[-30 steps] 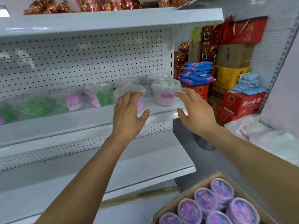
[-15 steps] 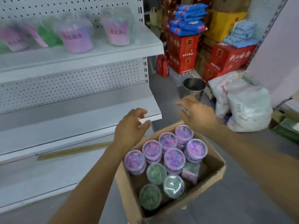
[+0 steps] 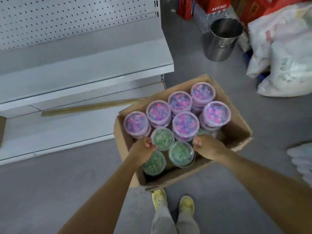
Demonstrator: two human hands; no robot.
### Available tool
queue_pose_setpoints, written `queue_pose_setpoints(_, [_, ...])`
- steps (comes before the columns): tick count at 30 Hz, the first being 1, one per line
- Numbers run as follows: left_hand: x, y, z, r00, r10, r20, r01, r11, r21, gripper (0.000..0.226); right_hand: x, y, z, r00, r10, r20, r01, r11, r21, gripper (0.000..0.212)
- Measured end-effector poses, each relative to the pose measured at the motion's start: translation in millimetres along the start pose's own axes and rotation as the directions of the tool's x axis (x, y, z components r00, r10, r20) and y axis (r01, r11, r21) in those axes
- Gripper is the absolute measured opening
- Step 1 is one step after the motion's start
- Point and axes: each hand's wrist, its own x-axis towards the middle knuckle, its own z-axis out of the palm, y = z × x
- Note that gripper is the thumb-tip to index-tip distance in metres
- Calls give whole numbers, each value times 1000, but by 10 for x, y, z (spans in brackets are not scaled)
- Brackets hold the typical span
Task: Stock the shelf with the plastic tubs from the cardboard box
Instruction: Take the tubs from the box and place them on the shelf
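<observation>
Open brown cardboard box (image 3: 236, 132) sits on the grey floor (image 3: 50, 191), just beside the low white metal shelf (image 3: 84, 68) w/ its perforated back panel. Inside: round clear plastic tubs w/ pink-purple contents (image 3: 185, 124) fill the far half, stacked; round clear plastic tubs w/ green contents (image 3: 181, 153) fill the near half.

Both hands are down in the box. Left hand (image 3: 143, 150) has fingers curled, fingertips against the rim of one green tub (image 3: 162, 139); a second green tub lies partly under the wrist. Can't tell if it's properly gripped yet. Right hand (image 3: 206, 146) is curled too, knuckles up, at the right edge of the green tubs, over another tub mostly hidden beneath it; whether it has hold of anything, can't tell.

Beyond the box: shiny steel bucket (image 3: 222, 39), white sacks (image 3: 287, 53), red cartons (image 3: 217, 4). Yellow shoes (image 3: 185, 206) at bottom of view.
</observation>
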Motion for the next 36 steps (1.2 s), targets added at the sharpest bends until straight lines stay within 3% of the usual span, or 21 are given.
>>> queue_pose_setpoints(4, [444,-299,319,995,-82,55,77,993,87,40,390,122,488,991,104,86,-111,991,79,31])
queue_pose_setpoints(7, [747,-548,535,990,-133,56,119,971,209,55,610,150,715,966,215,141,-225,972,62,35])
queue_pose_setpoints(12, [960,-627,690,981,-169,93,114,897,427,40,823,147,896,924,344,166,-372,909,190,38])
queue_pose_setpoints(16, [985,-581,662,981,-156,114,65,822,565,36,841,196,919,917,378,129,-399,866,301,28])
queue_pose_setpoints(21, [835,-390,506,978,-160,131,40,766,642,42,666,151,776,940,328,91,-336,854,397,35])
queue_pose_setpoints(23, [712,-330,445,979,-155,129,37,765,643,45,566,109,698,950,303,74,-305,854,421,23])
queue_pose_setpoints(26, [477,-270,346,987,-133,89,58,819,570,42,368,28,552,966,258,31,-242,850,467,39])
queue_pose_setpoints(29, [177,-172,199,992,-119,33,96,910,402,42,169,-58,353,969,244,-37,-181,804,566,22])
queue_pose_setpoints(31, [-41,-119,72,993,-113,-37,118,969,217,30,42,-135,161,969,240,-48,-156,757,635,21])
queue_pose_setpoints(33, [-269,-69,-74,980,-150,-130,148,989,-24,27,-95,-236,-66,964,265,-35,-159,675,720,14])
queue_pose_setpoints(36, [-578,-3,-317,954,-208,-214,138,943,-303,31,-309,-414,-415,959,282,24,-160,470,868,4])
